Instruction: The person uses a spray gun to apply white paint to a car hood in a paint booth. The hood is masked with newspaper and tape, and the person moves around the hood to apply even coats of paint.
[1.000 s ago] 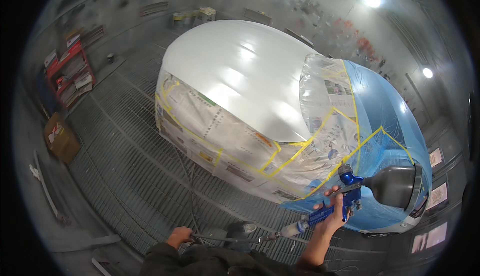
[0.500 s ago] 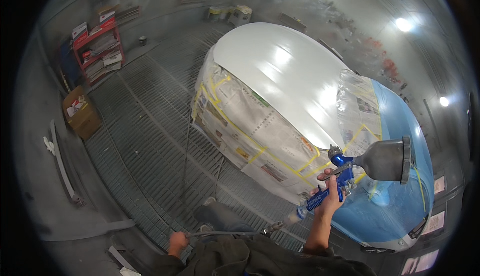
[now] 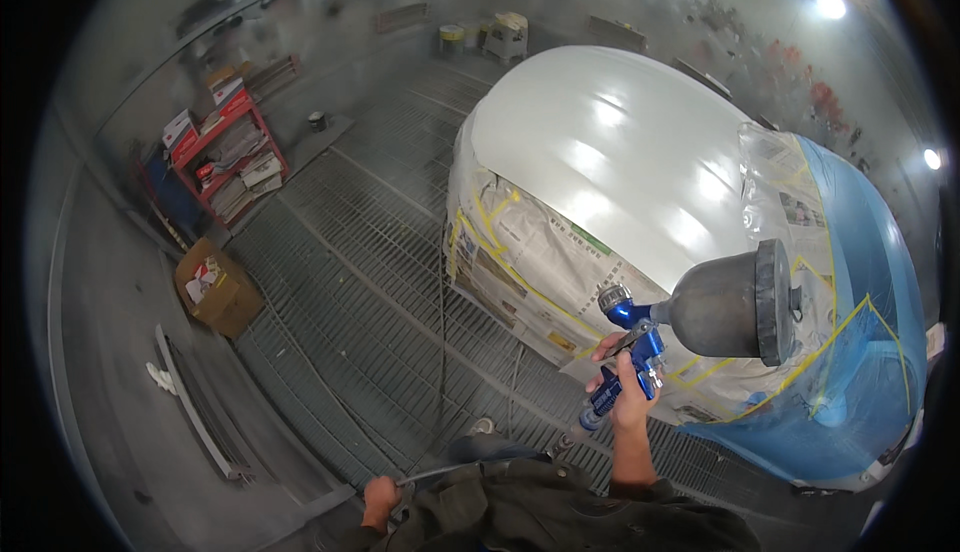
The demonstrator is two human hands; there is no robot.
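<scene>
My right hand (image 3: 630, 392) is wrapped round the handle of a blue spray gun (image 3: 643, 344), fingers on its trigger lever. A large grey paint cup (image 3: 715, 304) sticks out to the right from the gun's top. Low at the left, my left hand (image 3: 381, 500) is closed round an air hose (image 3: 450, 471) that runs across my front towards the gun's handle. Beyond the gun stands a car with a glossy white hood (image 3: 590, 142). Newspaper sheets (image 3: 540, 242) and yellow tape cover its front, and blue plastic film (image 3: 870, 282) wraps its right part.
The floor is metal grating (image 3: 330, 282). At the far left stands a red shelf (image 3: 228, 157) with papers and boxes, near a cardboard box (image 3: 222, 292). Paint pails (image 3: 452, 40) and a white stool (image 3: 507, 37) are at the back wall. A long pale strip (image 3: 198, 402) lies left.
The spray gun has moved left and slightly up in the picture. The view has turned, so the car now sits farther right. Both hands keep their hold.
</scene>
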